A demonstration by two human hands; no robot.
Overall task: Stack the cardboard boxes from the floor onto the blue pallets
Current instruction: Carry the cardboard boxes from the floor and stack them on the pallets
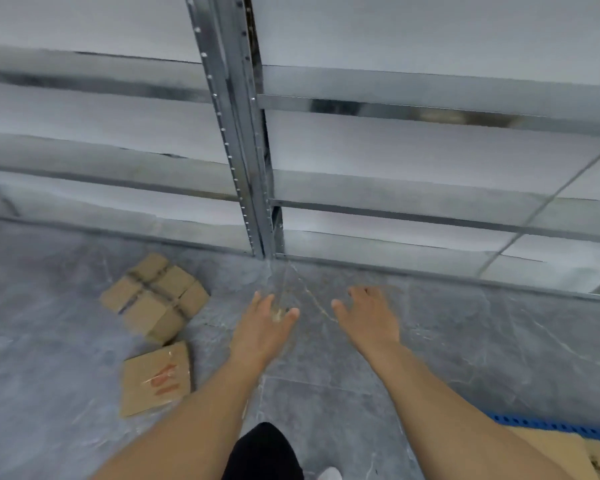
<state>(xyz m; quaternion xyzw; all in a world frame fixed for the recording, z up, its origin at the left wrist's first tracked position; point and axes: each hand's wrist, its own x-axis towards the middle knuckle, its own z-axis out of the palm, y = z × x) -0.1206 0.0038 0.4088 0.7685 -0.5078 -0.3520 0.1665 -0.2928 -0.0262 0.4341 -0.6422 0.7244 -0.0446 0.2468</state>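
Whole frame was smeared by motion blur | blue pallet right of the right forearm was cut by the right edge | cardboard on it was cropped at the bottom corner | red print on the flat box left of the left forearm was unreadable | white shoe between the forearms was clipped by the bottom edge

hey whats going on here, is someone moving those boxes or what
A person stands on a grey floor facing metal shelving, both arms stretched forward. The left hand and right hand are open and hold nothing. Two cardboard boxes lie on the floor to the left: a strapped box and a flatter box with red marks. A blue pallet edge shows at lower right, with cardboard on it.
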